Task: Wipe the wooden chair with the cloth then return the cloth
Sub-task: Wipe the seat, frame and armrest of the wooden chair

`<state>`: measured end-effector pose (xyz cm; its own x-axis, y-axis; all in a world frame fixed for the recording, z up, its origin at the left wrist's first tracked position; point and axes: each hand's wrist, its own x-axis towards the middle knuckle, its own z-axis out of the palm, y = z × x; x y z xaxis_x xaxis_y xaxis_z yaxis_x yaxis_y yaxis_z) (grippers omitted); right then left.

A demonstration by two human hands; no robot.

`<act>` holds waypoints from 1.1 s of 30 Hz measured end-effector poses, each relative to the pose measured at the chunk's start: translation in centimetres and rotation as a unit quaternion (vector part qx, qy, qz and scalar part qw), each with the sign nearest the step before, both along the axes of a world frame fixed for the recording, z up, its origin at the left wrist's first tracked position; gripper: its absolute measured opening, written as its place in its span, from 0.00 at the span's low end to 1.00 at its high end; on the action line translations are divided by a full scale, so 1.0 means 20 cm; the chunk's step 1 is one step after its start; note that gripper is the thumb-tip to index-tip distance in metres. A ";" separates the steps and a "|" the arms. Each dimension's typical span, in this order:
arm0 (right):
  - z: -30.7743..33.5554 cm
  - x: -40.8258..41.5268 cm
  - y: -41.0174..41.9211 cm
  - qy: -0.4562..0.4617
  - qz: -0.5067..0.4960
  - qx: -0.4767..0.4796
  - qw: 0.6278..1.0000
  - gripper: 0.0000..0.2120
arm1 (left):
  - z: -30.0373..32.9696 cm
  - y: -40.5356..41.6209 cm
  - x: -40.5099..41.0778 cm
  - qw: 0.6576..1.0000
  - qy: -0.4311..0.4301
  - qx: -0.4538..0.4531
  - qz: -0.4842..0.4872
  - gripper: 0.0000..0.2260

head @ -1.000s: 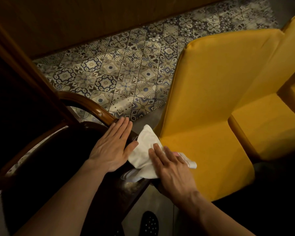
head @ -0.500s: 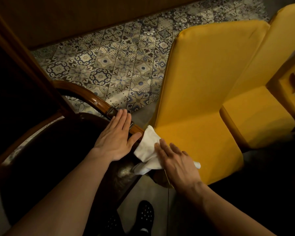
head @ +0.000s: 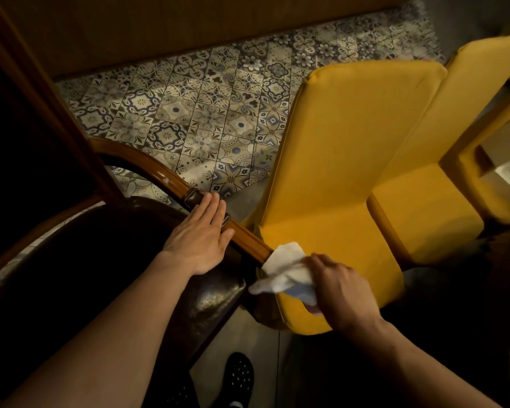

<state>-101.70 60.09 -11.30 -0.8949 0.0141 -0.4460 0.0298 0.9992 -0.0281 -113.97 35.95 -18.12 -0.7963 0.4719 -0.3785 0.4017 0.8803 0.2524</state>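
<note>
The wooden chair point(head: 159, 172) stands at the left, with a curved brown armrest and a dark leather seat. My left hand point(head: 199, 237) lies flat, fingers together, on the armrest and seat edge. My right hand point(head: 336, 290) grips the white cloth point(head: 286, 269), bunched up, and presses it against the front end of the armrest, where the wood curves down. The armrest's tip is hidden under the cloth.
Two yellow upholstered chairs point(head: 351, 160) stand close on the right, the nearer one touching the wooden chair's front corner. Patterned floor tiles point(head: 206, 113) lie beyond. A dark wooden panel fills the far left. My foot in a dotted slipper point(head: 239, 375) is below.
My right hand has closed around the cloth and slid it down the armrest toward its front end. More bare wood shows between my hands. My left hand stays on the armrest.
</note>
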 end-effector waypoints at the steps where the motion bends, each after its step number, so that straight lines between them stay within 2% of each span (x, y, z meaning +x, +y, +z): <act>1: 0.04 -0.03 0.02 0.013 -0.032 -0.018 0.999 0.28 | 0.00 0.00 0.00 1.000 -0.001 0.001 -0.001 0.30; 4: 0.15 -0.14 0.03 0.062 -0.088 -0.065 0.992 0.31 | 0.00 -0.01 0.00 1.000 0.009 0.007 -0.004 0.30; 7: 0.23 -0.30 -0.02 0.101 -0.078 -0.100 0.987 0.34 | -0.01 -0.02 0.00 1.000 0.017 0.025 -0.002 0.30; 11: 0.22 -0.53 -0.19 0.171 -0.003 -0.111 0.979 0.30 | -0.01 -0.03 0.02 0.996 0.032 0.079 0.017 0.31; 15: 0.14 -0.76 -0.42 0.206 0.087 -0.103 0.969 0.31 | 0.00 -0.02 0.03 0.994 0.057 0.090 0.025 0.31; 18: 0.10 -0.96 -0.56 0.216 0.156 -0.146 0.953 0.24 | -0.02 -0.03 0.02 0.991 0.065 0.103 0.059 0.30; 22: 0.04 -1.19 -0.67 0.186 0.253 -0.187 0.931 0.24 | -0.06 -0.05 0.06 0.989 0.062 0.115 0.065 0.30; 26: -0.05 -1.30 -0.76 0.128 0.391 -0.155 0.898 0.27 | -0.10 -0.03 0.11 0.985 0.072 0.124 0.094 0.30; 29: -0.15 -1.31 -0.80 0.051 0.515 -0.085 0.852 0.32 | -0.12 -0.01 0.12 0.981 0.081 0.138 0.114 0.30; 33: -0.19 -1.35 -0.82 -0.007 0.560 -0.065 0.826 0.34 | -0.15 -0.01 0.12 0.975 0.092 0.153 0.130 0.30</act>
